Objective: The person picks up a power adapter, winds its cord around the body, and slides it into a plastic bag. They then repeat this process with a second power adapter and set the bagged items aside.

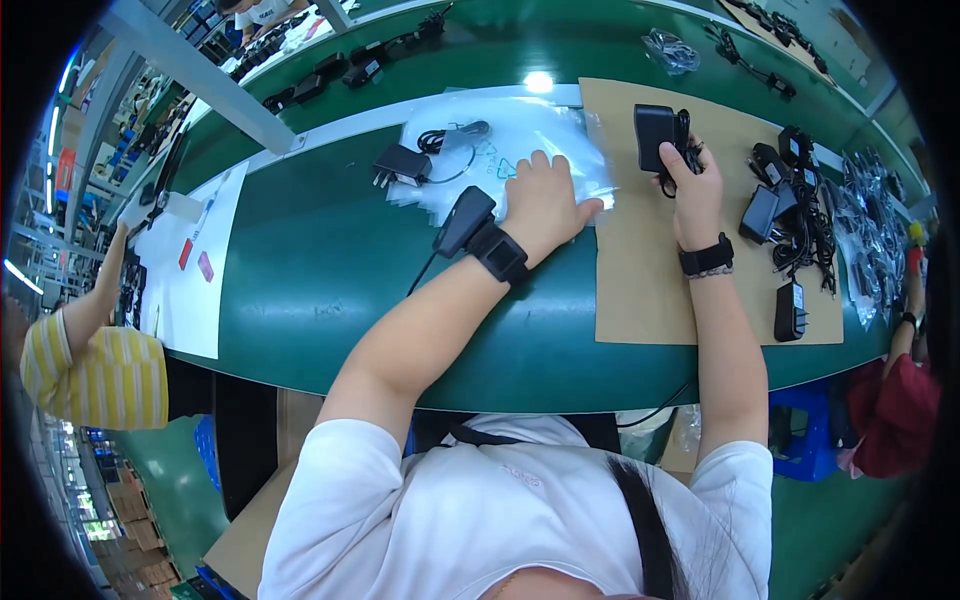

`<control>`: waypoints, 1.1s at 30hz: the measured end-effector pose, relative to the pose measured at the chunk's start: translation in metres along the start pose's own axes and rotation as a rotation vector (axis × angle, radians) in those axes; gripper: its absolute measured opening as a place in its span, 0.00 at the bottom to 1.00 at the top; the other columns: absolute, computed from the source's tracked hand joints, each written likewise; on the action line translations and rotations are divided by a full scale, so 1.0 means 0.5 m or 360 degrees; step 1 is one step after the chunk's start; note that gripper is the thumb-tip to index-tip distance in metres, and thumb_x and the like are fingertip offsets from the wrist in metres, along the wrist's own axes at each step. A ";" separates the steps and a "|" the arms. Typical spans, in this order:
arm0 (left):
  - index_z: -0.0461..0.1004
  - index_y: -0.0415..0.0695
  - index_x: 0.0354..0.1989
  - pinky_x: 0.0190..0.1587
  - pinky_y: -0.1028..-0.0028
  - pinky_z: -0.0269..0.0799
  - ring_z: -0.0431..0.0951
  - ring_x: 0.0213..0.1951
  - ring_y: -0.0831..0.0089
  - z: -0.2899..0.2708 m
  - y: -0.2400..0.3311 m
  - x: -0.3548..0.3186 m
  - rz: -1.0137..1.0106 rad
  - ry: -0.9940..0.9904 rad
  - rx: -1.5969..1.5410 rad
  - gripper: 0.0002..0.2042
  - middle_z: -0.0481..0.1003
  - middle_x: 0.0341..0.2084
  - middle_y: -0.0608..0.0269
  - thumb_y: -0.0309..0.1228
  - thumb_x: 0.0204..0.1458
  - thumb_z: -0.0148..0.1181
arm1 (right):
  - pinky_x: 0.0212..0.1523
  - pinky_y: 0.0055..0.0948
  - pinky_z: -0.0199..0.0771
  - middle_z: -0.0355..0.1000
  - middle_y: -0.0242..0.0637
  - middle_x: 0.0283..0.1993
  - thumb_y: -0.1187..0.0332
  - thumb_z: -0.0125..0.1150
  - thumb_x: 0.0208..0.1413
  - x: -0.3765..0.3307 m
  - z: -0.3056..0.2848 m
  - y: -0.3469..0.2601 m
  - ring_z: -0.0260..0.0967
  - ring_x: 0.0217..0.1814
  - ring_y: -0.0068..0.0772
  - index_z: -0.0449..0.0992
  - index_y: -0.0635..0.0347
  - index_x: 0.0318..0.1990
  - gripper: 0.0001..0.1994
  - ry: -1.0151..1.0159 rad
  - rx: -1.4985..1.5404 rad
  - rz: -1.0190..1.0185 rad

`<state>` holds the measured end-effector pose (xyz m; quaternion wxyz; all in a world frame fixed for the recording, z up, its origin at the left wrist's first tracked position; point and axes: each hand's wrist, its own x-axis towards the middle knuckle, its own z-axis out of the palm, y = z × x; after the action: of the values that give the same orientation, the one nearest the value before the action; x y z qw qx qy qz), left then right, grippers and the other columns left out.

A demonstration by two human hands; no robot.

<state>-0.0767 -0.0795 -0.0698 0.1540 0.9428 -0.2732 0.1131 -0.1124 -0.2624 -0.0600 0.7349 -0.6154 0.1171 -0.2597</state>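
Above the cardboard sheet, my right hand (697, 195) grips a black power adapter (654, 138) together with its bundled cord, the thumb pressed against it. My left hand (543, 203) lies palm down on a stack of clear plastic bags (570, 140), thumb and fingers apart, holding nothing that I can see. Another black power adapter (402, 164) rests on the bags left of that hand, its prongs pointing left and its cord (447, 138) coiled beside it. A black device (466, 220) is strapped to my left wrist, with a cable running from it.
Brown cardboard (640, 300) covers the table's right part and bears a pile of black adapters (775, 205). Bagged adapters (870, 220) lie farther right. A white sheet (205, 290) is at left, near a person in a striped shirt (95, 370). A grey post (215, 85) rises at the table's far side.
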 end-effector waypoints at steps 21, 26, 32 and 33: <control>0.68 0.37 0.29 0.29 0.57 0.67 0.72 0.26 0.47 -0.078 -0.094 -0.108 -0.0340 0.0190 -0.0740 0.04 0.72 0.20 0.44 0.25 0.50 0.48 | 0.25 0.20 0.67 0.70 0.34 0.31 0.65 0.58 0.53 -0.029 0.014 -0.037 0.65 0.25 0.23 0.68 0.62 0.38 0.11 -0.0354 0.0313 0.0276; 0.69 0.37 0.28 0.24 0.72 0.67 0.72 0.18 0.64 -0.105 -0.119 -0.112 -0.0490 0.0138 -0.0846 0.16 0.70 0.13 0.53 0.37 0.40 0.65 | 0.26 0.21 0.68 0.70 0.34 0.32 0.65 0.57 0.53 -0.027 0.015 -0.024 0.66 0.27 0.22 0.68 0.62 0.39 0.11 -0.0383 0.0315 0.0315; 0.73 0.35 0.26 0.27 0.73 0.69 0.74 0.21 0.68 -0.109 -0.133 -0.130 -0.0613 -0.0168 -0.1192 0.08 0.73 0.17 0.52 0.28 0.39 0.56 | 0.28 0.21 0.68 0.70 0.34 0.34 0.66 0.56 0.54 -0.024 0.016 -0.019 0.66 0.30 0.22 0.67 0.62 0.40 0.11 -0.0364 0.0360 0.0342; 0.74 0.35 0.28 0.28 0.72 0.70 0.74 0.22 0.68 -0.112 -0.132 -0.132 -0.0695 -0.0296 -0.1459 0.09 0.73 0.18 0.51 0.28 0.39 0.55 | 0.28 0.21 0.68 0.70 0.34 0.34 0.66 0.56 0.54 -0.027 0.019 -0.023 0.66 0.31 0.22 0.67 0.62 0.40 0.11 -0.0362 0.0351 0.0337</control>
<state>-0.1019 0.0249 -0.0524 0.5463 0.8196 -0.1041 -0.1374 -0.1218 -0.2483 -0.0487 0.8297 -0.5407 0.0681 -0.1210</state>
